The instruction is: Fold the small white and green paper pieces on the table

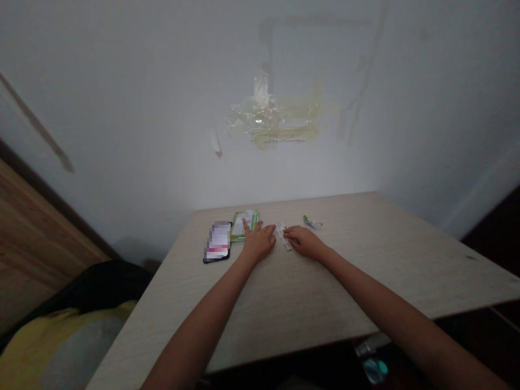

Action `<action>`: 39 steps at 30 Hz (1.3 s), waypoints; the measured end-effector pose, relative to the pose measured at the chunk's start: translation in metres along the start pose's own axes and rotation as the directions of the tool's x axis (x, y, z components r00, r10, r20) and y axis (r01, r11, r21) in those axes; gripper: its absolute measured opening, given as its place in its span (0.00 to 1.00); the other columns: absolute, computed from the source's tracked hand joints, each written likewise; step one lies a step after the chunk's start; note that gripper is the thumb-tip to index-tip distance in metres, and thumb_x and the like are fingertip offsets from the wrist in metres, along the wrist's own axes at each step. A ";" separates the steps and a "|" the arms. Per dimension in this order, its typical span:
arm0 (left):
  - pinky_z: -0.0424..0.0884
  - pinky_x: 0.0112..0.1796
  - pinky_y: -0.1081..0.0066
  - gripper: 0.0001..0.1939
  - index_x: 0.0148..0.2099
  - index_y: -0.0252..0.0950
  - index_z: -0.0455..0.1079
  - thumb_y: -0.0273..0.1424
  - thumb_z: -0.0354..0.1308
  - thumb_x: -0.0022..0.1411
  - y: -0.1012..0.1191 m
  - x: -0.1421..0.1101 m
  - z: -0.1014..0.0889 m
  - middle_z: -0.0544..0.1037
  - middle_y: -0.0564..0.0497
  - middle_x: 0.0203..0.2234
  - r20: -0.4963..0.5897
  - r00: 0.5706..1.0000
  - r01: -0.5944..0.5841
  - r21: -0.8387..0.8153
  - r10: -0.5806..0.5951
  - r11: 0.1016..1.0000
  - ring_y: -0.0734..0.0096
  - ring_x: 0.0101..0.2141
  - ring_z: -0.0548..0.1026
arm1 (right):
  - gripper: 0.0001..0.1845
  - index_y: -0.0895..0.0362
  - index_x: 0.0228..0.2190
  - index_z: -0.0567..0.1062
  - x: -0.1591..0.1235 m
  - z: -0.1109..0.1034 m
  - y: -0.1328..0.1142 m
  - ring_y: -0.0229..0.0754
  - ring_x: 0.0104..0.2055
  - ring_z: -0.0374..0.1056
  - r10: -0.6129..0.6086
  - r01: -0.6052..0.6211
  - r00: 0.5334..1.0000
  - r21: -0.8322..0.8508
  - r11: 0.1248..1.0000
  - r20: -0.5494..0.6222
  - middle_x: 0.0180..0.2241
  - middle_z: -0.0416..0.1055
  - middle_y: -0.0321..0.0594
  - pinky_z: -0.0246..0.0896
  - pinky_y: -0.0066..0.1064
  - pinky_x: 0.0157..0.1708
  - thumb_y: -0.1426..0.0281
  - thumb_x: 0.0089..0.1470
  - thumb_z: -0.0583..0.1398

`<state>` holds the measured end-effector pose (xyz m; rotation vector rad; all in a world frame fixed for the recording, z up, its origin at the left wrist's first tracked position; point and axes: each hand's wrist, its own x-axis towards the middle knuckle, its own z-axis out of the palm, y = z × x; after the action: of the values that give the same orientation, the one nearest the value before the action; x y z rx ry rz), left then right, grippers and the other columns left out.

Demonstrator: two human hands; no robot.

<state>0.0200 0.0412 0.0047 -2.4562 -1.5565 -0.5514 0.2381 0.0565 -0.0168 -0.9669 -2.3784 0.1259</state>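
Note:
On the table, a small, narrow white strip with coloured print [283,238] lies between my two hands. My right hand [307,244] has its fingers closed at the strip's right edge, seemingly pinching it. My left hand [259,241] rests with its fingers spread. Its outer fingers reach onto a flat green-and-white printed pack [239,223], while the thumb side comes close to the strip's left edge. Whether the left fingertips touch the strip is too small to tell. The print on the strip cannot be read.
A phone with a blurred screen [218,242] lies left of the green pack. A crumpled green-and-white wrapper [312,222] lies beyond my right hand. The pale wooden table [325,309] meets a wall [162,108] bearing tape remnants [280,122]. Yellow fabric [52,346] is at lower left.

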 end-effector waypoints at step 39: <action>0.27 0.56 0.26 0.14 0.49 0.56 0.74 0.43 0.48 0.67 -0.005 -0.006 -0.010 0.73 0.59 0.57 0.020 0.995 -0.100 -0.107 0.103 0.989 0.48 0.63 0.56 | 0.15 0.57 0.46 0.78 0.000 0.004 0.003 0.47 0.53 0.68 0.000 0.001 1.000 0.008 1.000 -0.018 0.49 0.75 0.48 0.62 0.41 0.55 0.71 0.59 0.57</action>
<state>0.0115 0.0349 0.0112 -2.6137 -1.4369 -0.6017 0.2375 0.0592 -0.0212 -0.9597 -2.3595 0.1260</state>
